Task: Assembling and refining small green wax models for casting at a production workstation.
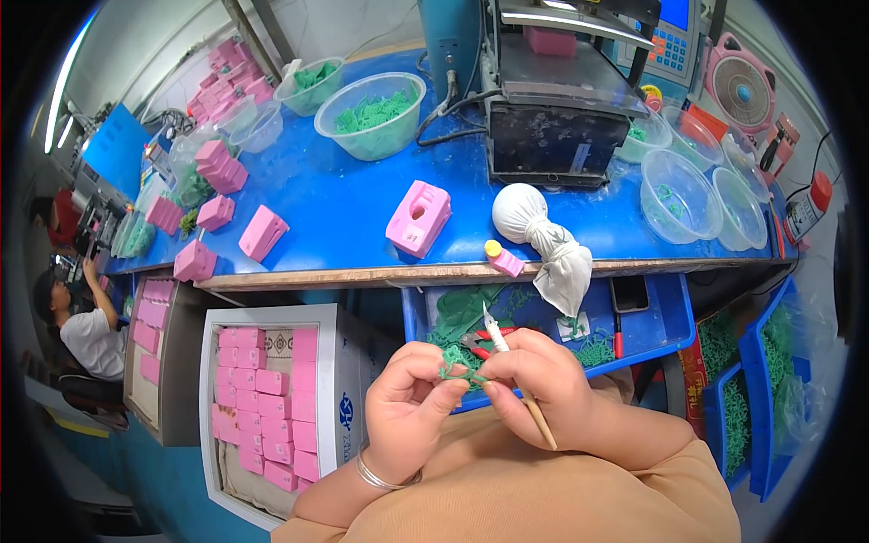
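Note:
Over the front edge of the bench, my left hand [405, 391] pinches a small, lacy green wax-like piece [458, 362]. My right hand [540, 378] meets it from the other side, its thumb and forefinger closed at the piece's edge. That same hand also holds a slim craft knife [534, 407], its white pointed end up and its light wooden handle running down past the palm. Beneath both hands is a blue tray [665, 321] with red-handled pliers [477, 347], flat green sheet and loose green pieces [593, 351]. My fingers partly hide the piece's shape.
On the blue bench sit a pink mould block [419, 219], a tied white cloth bag [521, 214] and a bowl of green pieces [373, 109]. A black press [552, 136] stands behind. Left, a case [321, 362] holds pink blocks; a person [90, 326] sits further off.

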Motion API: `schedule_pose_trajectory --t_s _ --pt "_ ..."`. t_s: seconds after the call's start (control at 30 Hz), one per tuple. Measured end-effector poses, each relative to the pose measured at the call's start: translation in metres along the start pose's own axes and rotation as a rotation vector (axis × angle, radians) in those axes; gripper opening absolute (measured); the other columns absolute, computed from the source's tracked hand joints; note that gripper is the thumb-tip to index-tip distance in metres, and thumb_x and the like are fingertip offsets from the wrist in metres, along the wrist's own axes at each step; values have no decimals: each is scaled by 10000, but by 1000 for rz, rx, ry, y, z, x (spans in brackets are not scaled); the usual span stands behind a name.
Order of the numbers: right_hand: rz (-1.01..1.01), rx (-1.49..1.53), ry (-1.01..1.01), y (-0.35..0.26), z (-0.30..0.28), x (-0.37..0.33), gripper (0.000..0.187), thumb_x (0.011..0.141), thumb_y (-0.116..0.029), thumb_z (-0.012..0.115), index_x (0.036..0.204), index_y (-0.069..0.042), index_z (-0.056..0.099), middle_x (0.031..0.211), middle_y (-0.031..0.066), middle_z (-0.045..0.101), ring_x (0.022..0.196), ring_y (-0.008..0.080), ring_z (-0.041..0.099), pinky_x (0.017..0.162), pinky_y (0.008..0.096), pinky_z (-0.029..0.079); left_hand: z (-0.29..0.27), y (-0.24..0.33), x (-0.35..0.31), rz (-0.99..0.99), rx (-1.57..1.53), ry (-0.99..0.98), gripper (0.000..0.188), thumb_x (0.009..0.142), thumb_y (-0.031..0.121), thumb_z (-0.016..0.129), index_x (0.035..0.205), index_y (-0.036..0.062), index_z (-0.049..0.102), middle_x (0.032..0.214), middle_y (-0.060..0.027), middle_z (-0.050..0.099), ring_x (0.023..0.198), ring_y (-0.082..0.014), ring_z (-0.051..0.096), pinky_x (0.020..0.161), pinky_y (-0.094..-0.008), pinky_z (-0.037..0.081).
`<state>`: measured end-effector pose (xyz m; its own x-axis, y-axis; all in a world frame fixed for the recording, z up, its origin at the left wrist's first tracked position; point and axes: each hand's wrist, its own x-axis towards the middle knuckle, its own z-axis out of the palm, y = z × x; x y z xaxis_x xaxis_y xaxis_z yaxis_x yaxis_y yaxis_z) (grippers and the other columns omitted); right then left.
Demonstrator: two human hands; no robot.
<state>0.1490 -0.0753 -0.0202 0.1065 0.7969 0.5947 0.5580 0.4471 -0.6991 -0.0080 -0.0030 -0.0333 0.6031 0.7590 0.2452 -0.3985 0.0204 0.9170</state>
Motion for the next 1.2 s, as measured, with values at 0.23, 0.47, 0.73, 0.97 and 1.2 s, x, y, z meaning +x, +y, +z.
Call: schedule_pose_trajectory --t_s 0.23,0.47,0.73,0.97,1.2 --pt "93 38 -45 -3 -2 -2 92 752 -22 621 832 -32 578 747 111 510 575 267 513 496 353 419 6 0 3 27 154 -20 205 776 -113 611 944 0 580 954 -81 525 775 -121 552 658 -255 482" --pt "364 -191 -325 23 -3 -10 191 895 -249 520 911 -65 572 780 135 602 702 334 582 628 411 461 16 13 1 359 556 -33 67 823 2 593 879 7 558 833 -138 603 618 -185 586 563 -278 485" --pt "77 -356 397 31 -79 -10 126 851 -69 587 869 -24 471 680 89 504 511 188 463 493 306 390 18 25 13 -530 -188 58 98 848 -27 574 941 0 558 820 -116 631 665 -150 596 592 -252 483" --pt "213 -598 128 83 -112 9 454 754 -88 686 1173 -7 532 1142 204 573 1082 338 547 911 388 443 25 23 14 -447 -131 53 290 798 -108 587 976 52 423 797 -112 612 628 -176 611 538 -258 494" --pt "-127 -495 261 32 -83 6 351 697 -139 736 1007 -30 613 994 133 584 923 327 552 844 392 449 29 18 14 -344 -65 33 361 785 -145 579 900 83 324 787 -125 574 651 -204 634 566 -277 532"
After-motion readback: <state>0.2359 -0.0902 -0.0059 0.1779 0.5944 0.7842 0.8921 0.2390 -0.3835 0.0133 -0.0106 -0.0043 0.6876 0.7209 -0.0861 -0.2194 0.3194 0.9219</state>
